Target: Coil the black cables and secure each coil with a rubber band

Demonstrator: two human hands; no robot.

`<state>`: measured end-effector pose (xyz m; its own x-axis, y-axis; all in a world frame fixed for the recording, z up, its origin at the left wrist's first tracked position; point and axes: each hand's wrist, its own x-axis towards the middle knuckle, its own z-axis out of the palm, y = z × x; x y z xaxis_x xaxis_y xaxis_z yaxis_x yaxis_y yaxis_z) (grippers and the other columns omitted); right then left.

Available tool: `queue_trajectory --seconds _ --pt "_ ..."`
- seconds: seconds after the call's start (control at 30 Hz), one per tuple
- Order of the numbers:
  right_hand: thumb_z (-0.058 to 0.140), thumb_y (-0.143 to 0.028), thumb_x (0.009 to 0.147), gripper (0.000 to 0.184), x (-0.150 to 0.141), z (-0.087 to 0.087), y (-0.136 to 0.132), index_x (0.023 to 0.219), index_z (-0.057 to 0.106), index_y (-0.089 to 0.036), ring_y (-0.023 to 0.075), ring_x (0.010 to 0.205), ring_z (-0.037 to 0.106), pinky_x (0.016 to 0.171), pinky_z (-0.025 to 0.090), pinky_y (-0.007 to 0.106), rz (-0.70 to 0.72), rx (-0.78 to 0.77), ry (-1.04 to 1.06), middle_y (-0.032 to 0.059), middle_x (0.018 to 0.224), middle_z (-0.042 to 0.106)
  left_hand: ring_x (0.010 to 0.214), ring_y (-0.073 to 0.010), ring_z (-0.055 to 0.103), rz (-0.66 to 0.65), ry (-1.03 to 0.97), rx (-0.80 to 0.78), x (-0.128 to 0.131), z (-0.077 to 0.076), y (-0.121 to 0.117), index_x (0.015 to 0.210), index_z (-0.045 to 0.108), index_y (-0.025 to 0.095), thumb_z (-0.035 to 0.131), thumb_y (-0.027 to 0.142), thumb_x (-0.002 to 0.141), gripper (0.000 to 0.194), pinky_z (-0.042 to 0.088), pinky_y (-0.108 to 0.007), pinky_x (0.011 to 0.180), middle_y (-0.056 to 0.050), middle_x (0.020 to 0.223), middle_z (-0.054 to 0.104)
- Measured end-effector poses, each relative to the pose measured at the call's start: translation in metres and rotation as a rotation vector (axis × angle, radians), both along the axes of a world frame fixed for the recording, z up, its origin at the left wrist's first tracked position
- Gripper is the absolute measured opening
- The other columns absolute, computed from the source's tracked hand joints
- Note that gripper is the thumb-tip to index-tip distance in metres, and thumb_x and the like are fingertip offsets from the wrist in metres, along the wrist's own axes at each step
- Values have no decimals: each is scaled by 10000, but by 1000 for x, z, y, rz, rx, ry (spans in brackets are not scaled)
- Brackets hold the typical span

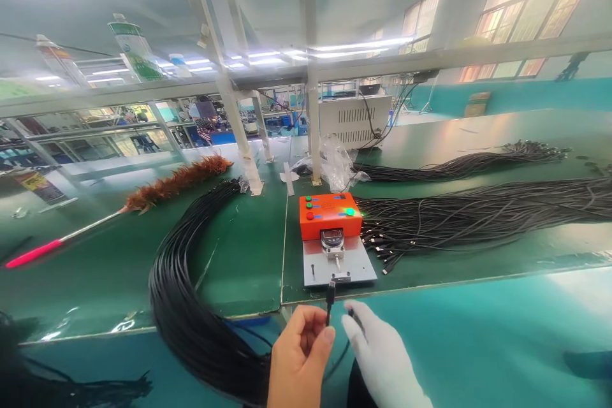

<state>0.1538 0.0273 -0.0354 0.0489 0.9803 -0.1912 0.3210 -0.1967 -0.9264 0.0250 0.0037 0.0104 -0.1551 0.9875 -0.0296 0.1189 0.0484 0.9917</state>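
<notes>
My left hand (302, 357), bare, pinches a black cable just below its plug (331, 294), which points up in front of the metal plate (315, 271). My right hand (382, 350) wears a white glove; its thumb and forefinger close on a black piece of cable (351, 313), only partly visible. Beyond both hands, an orange box (329, 223) with buttons and a lit green lamp stands at the plate's back, behind a small round digital gauge (332, 240). A thick bundle of black cables (191, 306) hangs over the bench edge beside my left hand.
More black cables (478, 207) lie right of the box, plugs towards it, with another bundle (430, 170) behind. A feather duster (176, 185) with a pink handle rests left. Shelf posts (312, 108), clear plastic (335, 162) and a vented grey case (356, 120) stand behind.
</notes>
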Motion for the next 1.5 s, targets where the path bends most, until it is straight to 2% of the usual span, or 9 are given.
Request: queue_trajectory --seconds 0.07,0.13,0.23,0.3,0.4,0.5,0.67,1.03,1.5 --pt "466 -491 759 485 4 8 -6 1144 571 -216 302 1170 436 1011 274 447 -67 155 -77 100 1225 545 572 -108 455 50 -10 8 4 -4 -1 823 577 169 603 334 699 208 381 -191 542 11 665 531" --pt "438 -492 803 479 2 20 -8 1192 546 -232 259 1188 425 1013 297 375 5 213 23 68 1256 523 553 -105 457 73 0 5 8 -10 -2 805 551 173 611 321 685 200 378 -190 527 18 646 522" --pt "424 -477 828 370 -7 36 -5 911 623 -177 223 894 570 780 433 292 112 132 243 77 952 646 494 -98 432 35 65 -5 12 -18 -3 734 518 179 615 326 683 183 358 -192 487 33 575 495" --pt "428 -436 825 324 -12 39 0 687 556 -172 181 692 549 639 412 260 55 90 298 48 712 638 491 -107 451 44 113 19 10 -20 -4 743 525 183 601 352 703 189 373 -203 487 25 581 514" --pt "425 -379 808 296 -12 31 10 598 480 -178 143 530 500 557 377 243 23 12 399 20 498 587 554 -137 523 111 155 66 1 -19 -4 813 555 185 584 395 727 228 422 -223 524 -2 661 564" --pt "424 -392 784 298 -9 19 21 588 474 -174 133 421 481 491 360 240 48 -53 464 15 406 550 603 -154 554 104 176 65 -8 -16 -4 836 568 189 573 399 736 233 451 -230 546 -10 691 579" --pt "440 -429 742 304 -10 11 30 590 476 -169 135 375 479 455 349 242 39 -97 482 12 383 535 616 -159 566 76 188 50 -11 -15 -4 837 572 187 559 400 746 231 456 -227 539 -22 705 596" --pt "454 -482 693 322 -11 10 42 611 479 -172 135 375 476 454 372 249 27 -169 486 6 372 514 623 -161 569 81 151 36 -11 -19 -3 829 587 183 578 496 726 330 460 -225 539 -43 731 615" --pt "442 -453 714 300 -13 14 41 621 476 -170 134 382 471 466 363 247 13 -158 475 3 372 509 601 -154 559 66 151 57 -11 -19 -4 826 594 180 582 524 721 359 463 -215 525 -35 688 601"
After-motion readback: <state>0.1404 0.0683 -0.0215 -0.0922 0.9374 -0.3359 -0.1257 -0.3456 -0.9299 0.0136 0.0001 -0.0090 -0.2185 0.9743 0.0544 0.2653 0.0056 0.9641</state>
